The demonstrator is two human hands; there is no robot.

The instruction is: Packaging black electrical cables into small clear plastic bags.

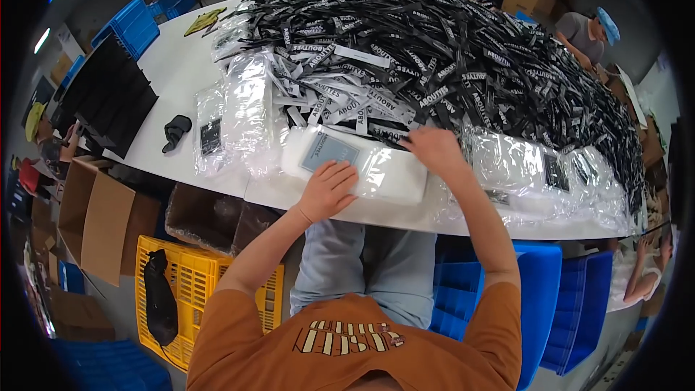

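A white soft packet in clear plastic (387, 174), with a grey-blue label (330, 148), lies flat at the front of the white table (180, 72). My left hand (329, 187) rests on it over the label's lower part, fingers stretched out. My right hand (429, 146) is at the packet's upper right edge, fingertips closed at the black strips; what they hold is too small to tell. Just beyond lies a large heap of black and white printed strips (463, 58). More wrapped packets lie left (245, 101) and right (514, 166) of my hands.
On the left are black trays (101, 101), a small black item (176, 130) and a blue crate (130, 29). Below stand cardboard boxes (101, 224), a yellow crate (181, 297) and blue bins (525, 304). Several people (586, 36) are around the table and beyond.
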